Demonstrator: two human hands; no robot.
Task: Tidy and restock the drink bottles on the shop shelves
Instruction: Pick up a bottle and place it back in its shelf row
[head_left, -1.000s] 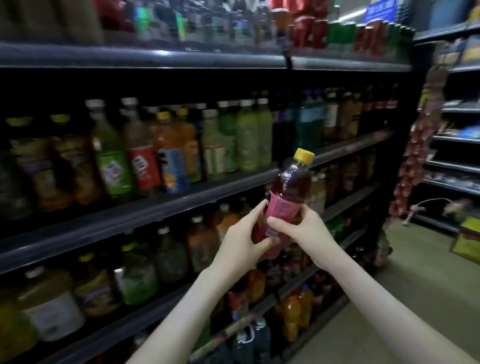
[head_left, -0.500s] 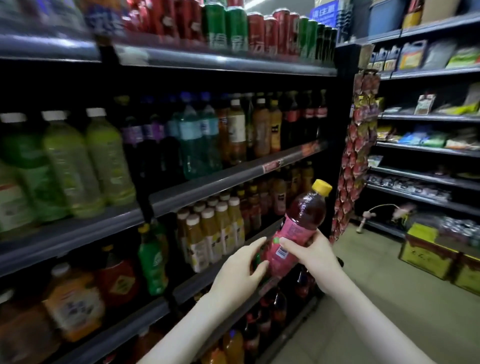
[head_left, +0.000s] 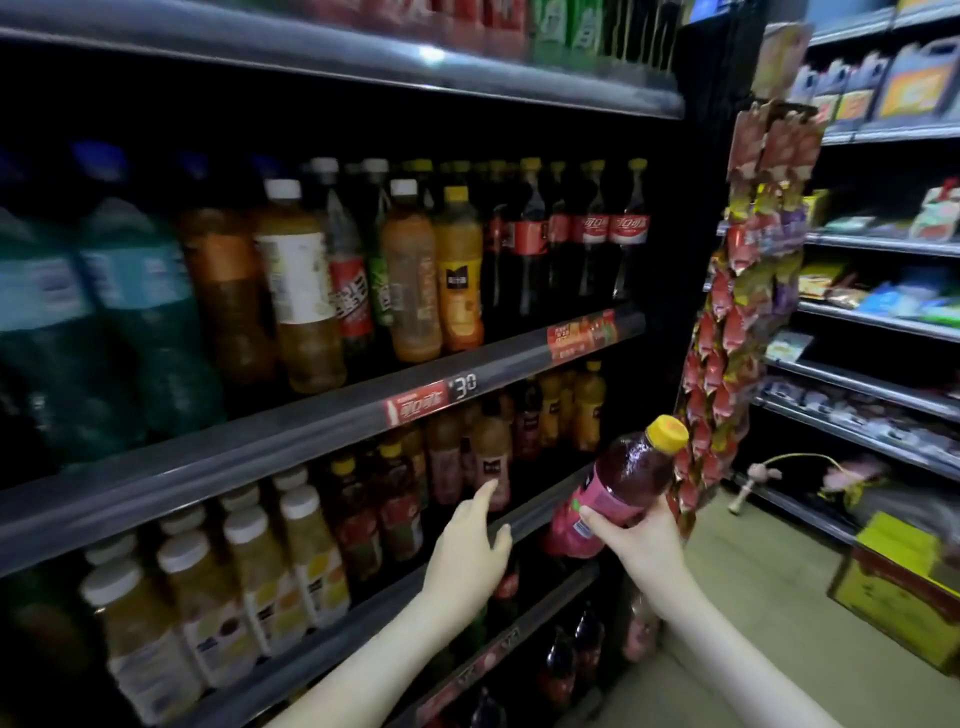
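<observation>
We face a dim shop aisle, where a tall black shelving unit (head_left: 691, 208) fills the left and middle of our view and a second rack (head_left: 883, 322) stands to the right across a pale floor (head_left: 753, 597). A yellow box (head_left: 893, 587) sits on that floor by the rack, and a strip of snack packets (head_left: 727, 338) hangs down the end of the black unit. On its middle shelf (head_left: 311, 431) stand teal bottles (head_left: 135, 312), then amber and orange drinks, then cola bottles (head_left: 628, 228) at the right end. The shelf below holds white-capped pale juice bottles (head_left: 249, 566) and, further right, smaller yellow-capped ones. The dark red bottle (head_left: 623, 483), yellow-capped and pink-labelled, is off the shelves: our right hand (head_left: 644, 540) grips it round the label, tilted with its cap up and to the right, in front of the unit's right end. Our left hand (head_left: 470, 545) holds nothing, its fingers straight and spread, pointing at the small bottles on the lower shelf; we cannot tell whether the forefinger touches one.
</observation>
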